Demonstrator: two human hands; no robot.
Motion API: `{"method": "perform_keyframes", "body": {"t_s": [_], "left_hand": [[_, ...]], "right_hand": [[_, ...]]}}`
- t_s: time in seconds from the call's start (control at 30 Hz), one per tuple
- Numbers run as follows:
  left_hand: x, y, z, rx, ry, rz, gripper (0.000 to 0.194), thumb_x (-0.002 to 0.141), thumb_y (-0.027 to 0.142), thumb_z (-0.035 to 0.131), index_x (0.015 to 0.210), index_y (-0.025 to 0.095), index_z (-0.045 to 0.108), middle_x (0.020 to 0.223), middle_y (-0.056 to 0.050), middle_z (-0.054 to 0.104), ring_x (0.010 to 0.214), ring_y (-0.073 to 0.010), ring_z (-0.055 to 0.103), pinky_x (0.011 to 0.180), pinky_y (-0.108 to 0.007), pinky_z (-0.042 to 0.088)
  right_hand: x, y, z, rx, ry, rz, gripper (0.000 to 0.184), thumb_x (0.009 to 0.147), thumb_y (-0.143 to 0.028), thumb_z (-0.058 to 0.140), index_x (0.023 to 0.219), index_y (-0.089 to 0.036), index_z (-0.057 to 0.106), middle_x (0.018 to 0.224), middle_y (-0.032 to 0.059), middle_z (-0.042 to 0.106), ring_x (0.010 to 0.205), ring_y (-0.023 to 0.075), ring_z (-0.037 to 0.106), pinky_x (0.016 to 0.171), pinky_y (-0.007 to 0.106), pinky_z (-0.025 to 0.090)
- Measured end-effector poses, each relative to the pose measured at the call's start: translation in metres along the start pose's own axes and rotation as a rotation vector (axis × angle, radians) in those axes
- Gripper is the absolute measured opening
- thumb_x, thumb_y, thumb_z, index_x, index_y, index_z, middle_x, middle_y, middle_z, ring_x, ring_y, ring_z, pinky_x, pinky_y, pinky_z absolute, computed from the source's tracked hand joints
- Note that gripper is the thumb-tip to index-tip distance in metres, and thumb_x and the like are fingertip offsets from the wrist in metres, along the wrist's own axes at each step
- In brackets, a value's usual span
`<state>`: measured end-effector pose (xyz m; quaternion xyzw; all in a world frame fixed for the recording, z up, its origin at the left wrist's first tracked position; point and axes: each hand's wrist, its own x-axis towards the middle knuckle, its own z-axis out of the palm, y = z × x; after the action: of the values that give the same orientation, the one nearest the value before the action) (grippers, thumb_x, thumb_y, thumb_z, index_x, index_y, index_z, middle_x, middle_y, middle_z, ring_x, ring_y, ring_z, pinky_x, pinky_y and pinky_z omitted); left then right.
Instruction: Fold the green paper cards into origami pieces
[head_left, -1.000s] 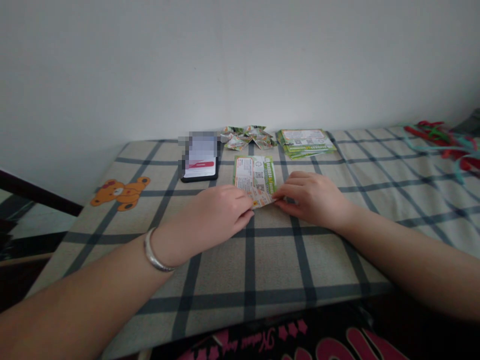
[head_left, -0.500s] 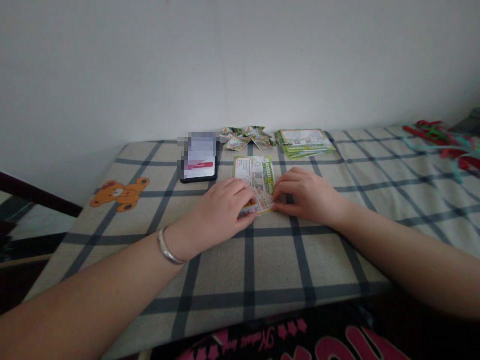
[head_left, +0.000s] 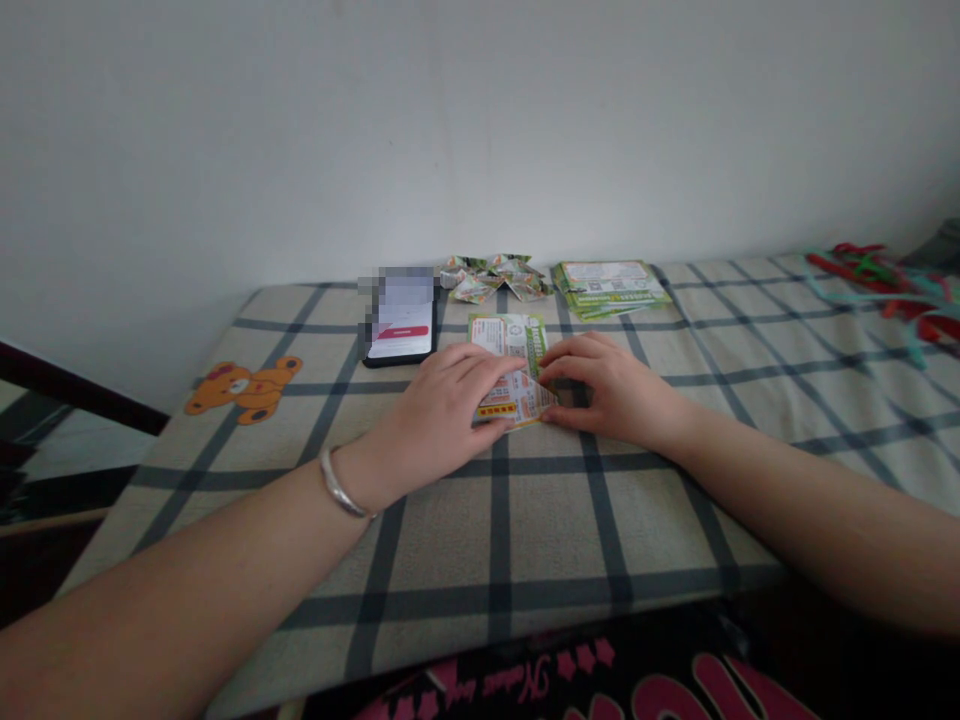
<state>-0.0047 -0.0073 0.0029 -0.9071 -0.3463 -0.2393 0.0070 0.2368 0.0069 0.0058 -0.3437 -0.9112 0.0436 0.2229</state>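
A printed paper leaflet (head_left: 510, 335), green, white and orange, lies on the cloth with its near part folded over into a slanted flap. My left hand (head_left: 450, 405), a silver bangle at its wrist, holds the leaflet's left side, fingers across the fold and thumb at the near edge. On the right, my right hand (head_left: 600, 385) pinches the leaflet's right corner between thumb and fingers. Behind it sit several folded paper pieces (head_left: 499, 280) made of similar print. A stack of flat leaflets (head_left: 615, 285) rests to their right.
A phone (head_left: 401, 330) with a lit screen lies left of the leaflet. The checked tablecloth (head_left: 435, 560) bears a bear picture (head_left: 244, 388) on the left. Red, green and teal strips (head_left: 892, 285) are heaped at far right. A white wall (head_left: 480, 130) stands behind the table.
My left fingers have shifted up the leaflet and opened wider from the thumb, uncovering more of the folded flap with its yellow strip. My right hand has moved slightly, staying at the right corner.
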Motion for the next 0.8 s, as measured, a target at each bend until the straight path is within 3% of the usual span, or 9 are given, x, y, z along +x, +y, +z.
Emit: {"method": "perform_keyframes", "body": {"t_s": [0.33,0.4,0.57,0.8], "left_hand": [[-0.0008,0.0005,0.0007,-0.104,0.081,-0.049,0.057,0.081,0.015,0.07,0.132,0.019,0.045,0.111,-0.006,0.066,0.108,-0.0207,0.058,0.097,-0.04,0.045],[0.0001,0.0,0.0009,-0.121,0.105,-0.044,0.049,0.081,0.011,0.067,0.127,0.019,0.05,0.106,-0.005,0.067,0.105,-0.0196,0.059,0.095,-0.038,0.045],[0.0028,-0.0017,-0.0017,-0.134,0.116,0.013,0.008,0.085,0.017,0.064,0.093,0.018,0.061,0.092,-0.003,0.067,0.095,-0.019,0.06,0.089,-0.036,0.046],[0.0028,-0.0018,-0.0038,-0.132,0.127,0.009,0.004,0.086,0.019,0.064,0.084,0.018,0.06,0.086,-0.001,0.065,0.092,-0.0184,0.059,0.086,-0.035,0.044]], "right_hand": [[-0.0006,0.0005,-0.0014,0.006,-0.012,-0.025,0.022,0.082,-0.031,0.069,0.1,-0.019,0.072,0.109,0.0068,0.07,0.1,0.0225,0.06,0.091,0.039,0.046],[0.0,-0.0001,-0.0017,0.009,-0.011,-0.035,0.02,0.083,-0.029,0.068,0.1,-0.019,0.072,0.107,0.006,0.071,0.098,0.0218,0.061,0.091,0.038,0.046],[0.0003,-0.0017,-0.0016,-0.008,0.049,-0.111,0.021,0.085,-0.027,0.065,0.104,-0.02,0.072,0.109,0.0048,0.073,0.099,0.0215,0.063,0.091,0.038,0.047],[0.0004,-0.0032,-0.0028,-0.018,0.109,-0.169,0.012,0.088,-0.022,0.06,0.09,-0.02,0.072,0.099,0.0043,0.075,0.095,0.0207,0.064,0.085,0.036,0.05]]}}
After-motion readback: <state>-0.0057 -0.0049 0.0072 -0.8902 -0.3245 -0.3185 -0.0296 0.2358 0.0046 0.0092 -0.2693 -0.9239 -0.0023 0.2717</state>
